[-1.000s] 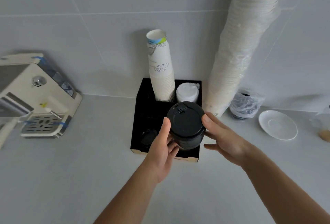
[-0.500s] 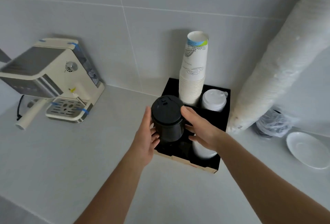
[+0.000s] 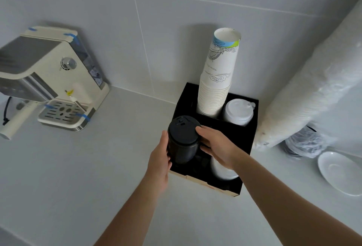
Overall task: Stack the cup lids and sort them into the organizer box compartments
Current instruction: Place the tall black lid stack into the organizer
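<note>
A tall stack of black cup lids stands in the front-left compartment of the black organizer box. My left hand grips the stack's left side and my right hand holds its right side near the top. A stack of white lids fills the back-right compartment. More white lids sit in the front-right compartment, partly hidden under my right wrist. A stack of paper cups rises from the back-left compartment.
A cream coffee machine stands at the left against the tiled wall. A long wrapped sleeve of white cups leans at the right, over a plastic-wrapped bundle. A white saucer lies on the counter at far right.
The black lid stack has gone from above the box's front right to the front-left compartment and lower, with both hands still on it. The view has swung left.
</note>
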